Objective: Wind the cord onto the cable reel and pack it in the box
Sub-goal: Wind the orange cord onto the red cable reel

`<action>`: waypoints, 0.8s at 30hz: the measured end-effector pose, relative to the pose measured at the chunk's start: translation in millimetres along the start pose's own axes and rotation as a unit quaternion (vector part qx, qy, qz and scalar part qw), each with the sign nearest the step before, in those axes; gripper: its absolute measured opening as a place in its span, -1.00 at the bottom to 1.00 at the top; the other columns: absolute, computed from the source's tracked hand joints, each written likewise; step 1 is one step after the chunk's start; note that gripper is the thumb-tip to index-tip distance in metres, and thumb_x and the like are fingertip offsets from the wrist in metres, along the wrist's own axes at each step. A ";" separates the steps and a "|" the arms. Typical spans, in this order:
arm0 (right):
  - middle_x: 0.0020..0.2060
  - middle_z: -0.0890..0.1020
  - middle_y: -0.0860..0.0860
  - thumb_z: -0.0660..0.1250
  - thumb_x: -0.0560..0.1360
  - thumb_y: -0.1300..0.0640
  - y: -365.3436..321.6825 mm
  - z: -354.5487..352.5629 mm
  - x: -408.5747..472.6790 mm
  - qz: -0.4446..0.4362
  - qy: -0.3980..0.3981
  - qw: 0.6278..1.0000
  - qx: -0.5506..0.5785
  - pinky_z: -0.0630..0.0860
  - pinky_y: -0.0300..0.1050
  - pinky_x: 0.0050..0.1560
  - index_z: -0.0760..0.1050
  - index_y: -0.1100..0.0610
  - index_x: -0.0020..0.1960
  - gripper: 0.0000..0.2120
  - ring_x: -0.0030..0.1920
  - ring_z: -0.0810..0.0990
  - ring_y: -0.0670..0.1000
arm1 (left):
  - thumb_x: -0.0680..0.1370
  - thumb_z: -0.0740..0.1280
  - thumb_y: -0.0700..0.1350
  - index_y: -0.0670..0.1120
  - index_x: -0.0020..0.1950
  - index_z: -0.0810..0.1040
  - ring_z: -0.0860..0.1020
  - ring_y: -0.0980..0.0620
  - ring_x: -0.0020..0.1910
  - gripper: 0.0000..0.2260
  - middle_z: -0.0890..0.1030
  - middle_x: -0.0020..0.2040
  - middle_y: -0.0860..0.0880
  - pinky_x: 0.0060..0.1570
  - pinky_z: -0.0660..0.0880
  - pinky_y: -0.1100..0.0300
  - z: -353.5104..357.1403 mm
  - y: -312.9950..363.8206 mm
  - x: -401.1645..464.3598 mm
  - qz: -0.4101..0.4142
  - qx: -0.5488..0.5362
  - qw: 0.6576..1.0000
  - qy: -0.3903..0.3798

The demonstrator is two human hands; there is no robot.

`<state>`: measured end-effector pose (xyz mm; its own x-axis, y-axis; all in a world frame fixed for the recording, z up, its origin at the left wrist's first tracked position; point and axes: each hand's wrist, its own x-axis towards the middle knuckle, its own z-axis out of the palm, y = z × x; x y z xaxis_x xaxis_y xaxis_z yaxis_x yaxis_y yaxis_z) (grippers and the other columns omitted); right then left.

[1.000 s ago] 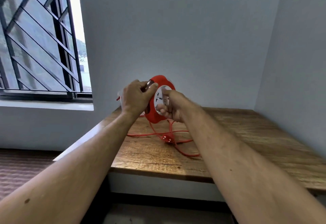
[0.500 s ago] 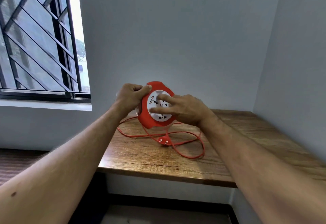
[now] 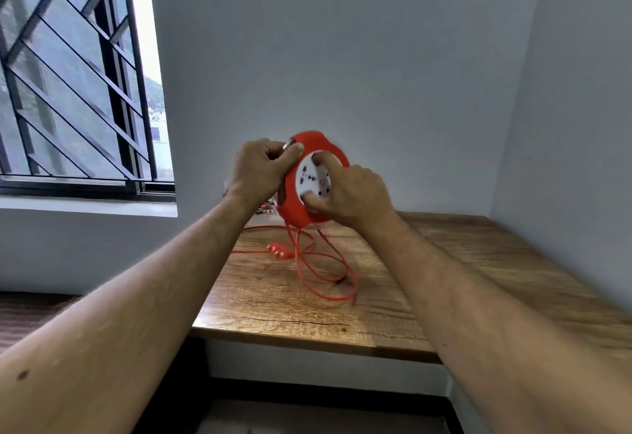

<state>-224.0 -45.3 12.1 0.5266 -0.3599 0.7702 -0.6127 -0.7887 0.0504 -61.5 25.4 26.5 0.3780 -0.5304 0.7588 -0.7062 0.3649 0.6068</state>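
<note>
Round red plastic cable reel [image 3: 301, 209] gripped by left hand [image 3: 261, 168], right hand [image 3: 349, 190] pinching white hub; loose red cord [image 3: 321, 272] on wooden tabletop [image 3: 478, 262] may snag.

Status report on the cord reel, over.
Left hand grips red cable reel rim, held above wooden table. Right hand fingers on white socket face. Cord and plug loose on table. No box visible.

Cable reel [image 3: 301, 204] smooth red plastic; table [image 3: 461, 262] grainy, matt wood.
</note>
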 end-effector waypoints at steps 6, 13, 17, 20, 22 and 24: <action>0.07 0.64 0.10 0.35 0.38 -0.34 -30.9 -18.4 33.6 0.324 -0.101 0.883 0.323 0.65 -0.05 -0.26 0.44 0.10 0.32 -0.31 -0.12 0.68 0.11 | 0.49 0.34 0.22 -0.21 -0.26 0.68 0.61 -0.22 -0.26 -0.51 0.64 -0.30 -0.23 -0.19 0.57 -0.09 0.9 7.9 7.8 0.015 0.020 0.997 0.071; -0.14 0.63 0.08 0.30 0.52 0.14 -9.8 -32.9 25.5 0.045 -0.044 0.972 0.227 0.64 0.02 -0.29 0.20 0.08 0.51 -0.41 -0.38 0.63 0.07 | 0.56 0.34 0.18 -0.27 -0.21 0.66 0.62 -0.24 -0.35 -0.51 0.65 -0.29 -0.29 -0.30 0.57 -0.05 -11.7 15.3 19.8 -0.002 -0.022 0.993 0.115; -0.09 0.68 0.14 0.41 0.46 0.10 -10.7 -40.0 23.4 -0.144 0.072 0.987 0.029 0.48 -0.10 -0.27 0.41 0.10 0.31 -0.55 -0.27 0.62 0.14 | 0.58 0.33 0.16 -0.25 -0.19 0.69 0.64 -0.20 -0.35 -0.53 0.67 -0.30 -0.25 -0.25 0.61 -0.02 -11.7 28.9 24.9 0.019 -0.029 0.994 0.105; -0.12 0.66 0.13 0.36 0.44 0.07 -4.9 -43.0 23.7 -0.175 0.152 0.973 0.024 0.43 -0.16 -0.34 0.55 0.16 0.07 -0.74 -0.30 0.61 0.13 | 0.61 0.34 0.11 -0.21 -0.22 0.69 0.60 0.03 -0.41 -0.58 0.63 -0.39 -0.11 -0.30 0.54 0.18 -8.7 37.5 25.7 0.035 0.000 0.992 0.118; -0.29 0.61 0.04 0.26 0.47 -0.07 2.8 -38.4 20.3 -0.166 0.175 0.969 0.056 0.33 -0.23 -0.36 0.57 0.16 -0.15 -0.71 -0.40 0.55 0.04 | 0.62 0.34 0.10 -0.18 -0.28 0.65 0.52 0.21 -0.51 -0.58 0.54 -0.47 0.02 -0.39 0.45 0.35 -6.6 37.6 27.3 0.004 0.012 0.989 0.150; -0.37 0.57 -0.05 0.22 0.46 -0.32 1.9 -24.9 11.4 -0.141 0.046 0.987 0.057 0.34 -0.23 -0.33 0.57 0.10 -0.23 -0.51 -0.40 0.53 -0.04 | 0.62 0.33 0.11 -0.16 -0.29 0.62 0.49 0.23 -0.54 -0.58 0.51 -0.48 0.06 -0.42 0.40 0.41 -2.8 36.9 28.2 -0.025 0.019 0.983 0.179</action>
<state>-233.8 -38.4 36.9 0.6083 -0.0752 0.7901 -0.3759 -0.9041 0.2033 -75.3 26.1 71.0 0.5950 -0.2415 0.7666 -0.7005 0.3119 0.6419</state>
